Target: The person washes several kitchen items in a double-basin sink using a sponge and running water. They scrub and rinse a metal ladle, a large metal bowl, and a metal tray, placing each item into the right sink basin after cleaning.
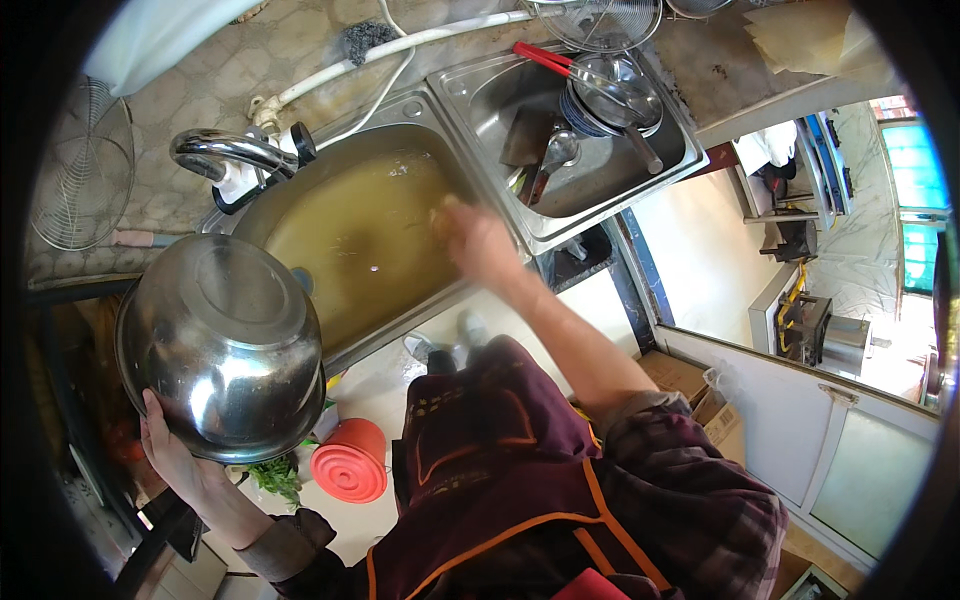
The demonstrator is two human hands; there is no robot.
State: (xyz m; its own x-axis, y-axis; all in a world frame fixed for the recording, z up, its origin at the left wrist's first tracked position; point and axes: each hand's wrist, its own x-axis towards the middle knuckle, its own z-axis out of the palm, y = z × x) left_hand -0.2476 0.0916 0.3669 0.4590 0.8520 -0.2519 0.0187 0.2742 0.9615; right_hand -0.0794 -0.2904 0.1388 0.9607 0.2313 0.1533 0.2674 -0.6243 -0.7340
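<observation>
My left hand (169,450) grips the rim of a large stainless steel bowl (232,367), tilted with its underside facing up, beside the left corner of the sink. My right hand (476,240), blurred, is over the right side of the left sink basin (345,240), which holds murky yellowish water. Something small and yellowish seems to be at its fingertips; whether it is held I cannot tell. A chrome faucet (232,150) arches at the back left of this basin.
The right basin (585,199) holds bowls (577,112), a steel pan (622,97), red-handled tongs (544,58) and a ladle (561,148). Wire strainers (82,172) lie at the back left. A red lidded bucket (349,461) and leafy greens (276,478) are below; a white pipe (405,46) runs behind.
</observation>
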